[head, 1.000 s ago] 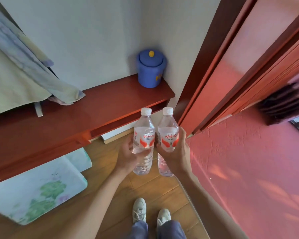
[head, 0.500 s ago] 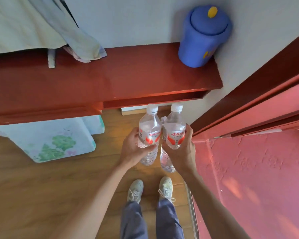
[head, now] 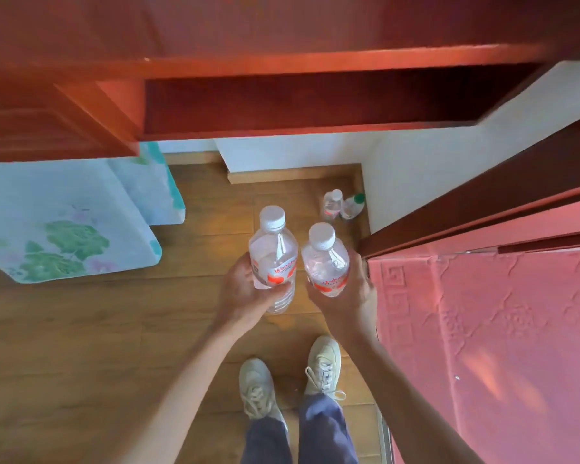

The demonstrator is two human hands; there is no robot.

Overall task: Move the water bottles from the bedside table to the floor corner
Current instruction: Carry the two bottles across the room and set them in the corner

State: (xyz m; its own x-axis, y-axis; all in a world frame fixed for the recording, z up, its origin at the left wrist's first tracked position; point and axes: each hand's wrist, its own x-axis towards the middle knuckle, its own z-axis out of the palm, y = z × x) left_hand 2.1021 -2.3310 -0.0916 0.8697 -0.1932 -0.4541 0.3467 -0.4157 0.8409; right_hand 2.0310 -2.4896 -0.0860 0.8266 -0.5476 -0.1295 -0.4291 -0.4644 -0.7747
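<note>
Wood-plank floor [head: 81, 329] below a red-brown bedside surface [head: 282, 61], viewed from overhead. Held above the floor, just beside each other and short of the corner: left bottle [head: 273, 259] and right bottle [head: 325, 259], both clear, with white ribbed caps and red-and-white labels. Left grip [head: 245, 293] curled round the first at its label; right grip [head: 345, 296] clasped round the second likewise. Standing in the floor corner: a small white-capped bottle [head: 332, 204] and a green-capped bottle [head: 353, 205]. At left, floral bedding [head: 64, 222]; at right, pink bedspread [head: 482, 329].
</note>
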